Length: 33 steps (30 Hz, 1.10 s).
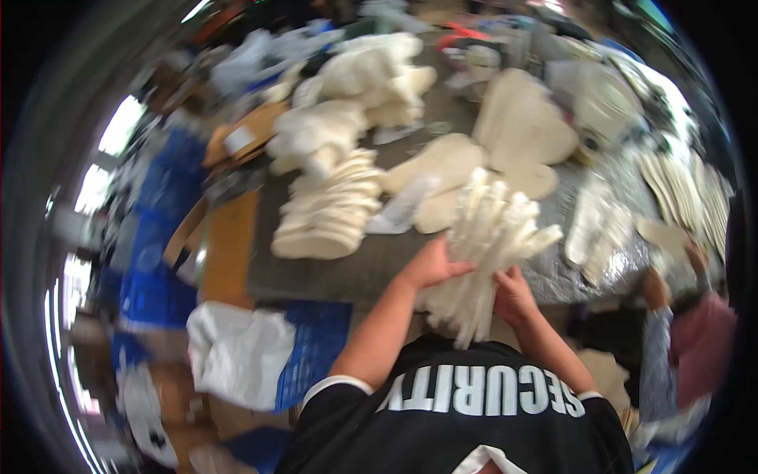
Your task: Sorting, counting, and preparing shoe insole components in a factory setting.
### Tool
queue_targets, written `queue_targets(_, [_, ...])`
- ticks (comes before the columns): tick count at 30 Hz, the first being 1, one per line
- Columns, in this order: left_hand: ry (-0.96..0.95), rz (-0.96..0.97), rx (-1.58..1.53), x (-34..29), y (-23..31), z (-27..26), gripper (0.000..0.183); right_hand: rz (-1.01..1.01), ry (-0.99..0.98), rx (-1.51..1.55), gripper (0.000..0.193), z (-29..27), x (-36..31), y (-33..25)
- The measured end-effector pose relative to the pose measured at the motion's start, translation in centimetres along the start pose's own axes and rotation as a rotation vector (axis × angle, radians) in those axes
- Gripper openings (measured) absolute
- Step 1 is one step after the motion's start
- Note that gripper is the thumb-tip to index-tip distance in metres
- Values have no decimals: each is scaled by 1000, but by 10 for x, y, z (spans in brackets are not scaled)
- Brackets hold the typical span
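My left hand (429, 265) and my right hand (515, 295) grip a bundle of cream insoles (493, 225) from its two sides. The bundle stands on edge at the table's near side, its pieces fanned a little and shiny as if wrapped in see-through plastic. Just past it, loose flat insoles (444, 167) lie on the dark table (316, 278), with a crumpled plastic bag (404, 204) among them. A wavy stack of insoles (330, 207) rises to the left of my left hand. Motion blurs the finer detail.
More insoles (521, 118) lie in a fan at the back. Wrapped bundles (598, 225) rest to the right, near a co-worker's hands (655, 288). Blue crates (162, 229) stand left, and a white bag (239, 355) sits below the table edge.
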<state>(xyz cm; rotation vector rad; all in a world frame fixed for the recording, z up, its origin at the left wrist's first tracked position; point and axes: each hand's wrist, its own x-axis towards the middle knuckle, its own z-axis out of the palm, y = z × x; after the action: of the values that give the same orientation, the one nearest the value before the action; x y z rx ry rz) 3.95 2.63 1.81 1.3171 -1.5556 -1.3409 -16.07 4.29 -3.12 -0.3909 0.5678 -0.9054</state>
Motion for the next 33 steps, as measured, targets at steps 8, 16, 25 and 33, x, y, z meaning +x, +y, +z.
queue_targets(8, [461,111,78,-90,-9,-63,71,135,-339,-142,74,79,45,46])
queue_targets(16, [819,-87,6,-191,-36,-184,59,328,-554,-167,60,214,116,140])
queue_targets(25, [921,-136,-75,-253,-111,-362,59,427,-464,-137,61,320,230,316])
queue_targets(33, [863,-265,20,-256,-164,-498,62,396,-321,-321,63,372,315,385])
